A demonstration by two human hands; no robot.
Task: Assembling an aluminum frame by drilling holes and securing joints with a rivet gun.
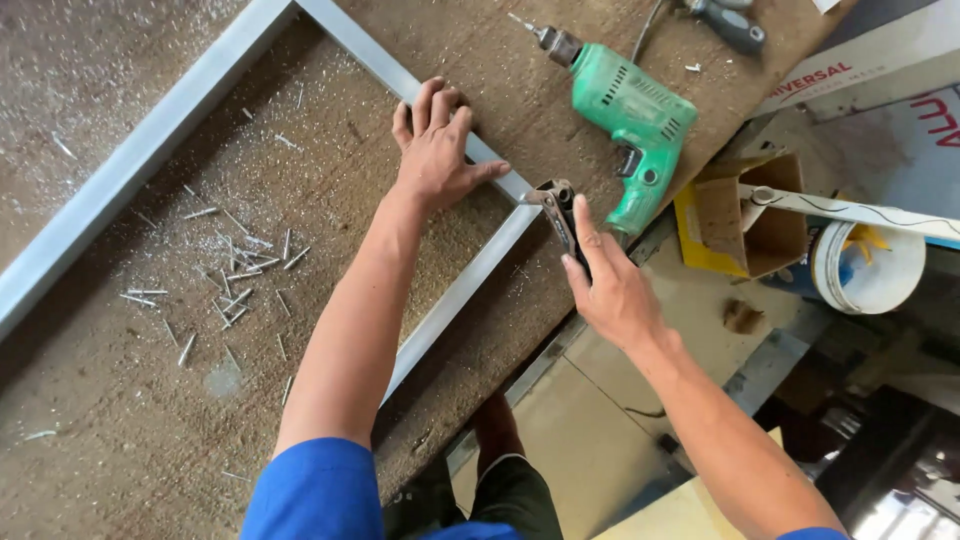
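**Rivet tool held at the corner of an aluminium frame**

A grey aluminium frame [455, 300] is laid flat on a brown, chip-strewn worktop [120, 420]. The left hand [437, 150] is pressed palm down on the frame's upper bar, just beside the corner; its fingers are spread and flat, and nothing is gripped by it. The right hand [612, 290] is closed around the dark handles of a hand rivet tool [558, 205], with the forefinger stretched along the handle. The metal head of the tool is set against the frame's corner, where the two bars meet near the edge of the worktop.

A green electric drill [630, 120] is seen lying on the worktop just beyond the tool, its bit pointed away towards the top of the view; it is touched by neither hand. A scatter of loose rivets [235, 280] is spread inside the frame, well apart from both hands. Beyond the worktop's edge, on the right, an open cardboard box [755, 225] and a white bucket [880, 275] are seen lower down. Blue sleeves are worn on both arms.
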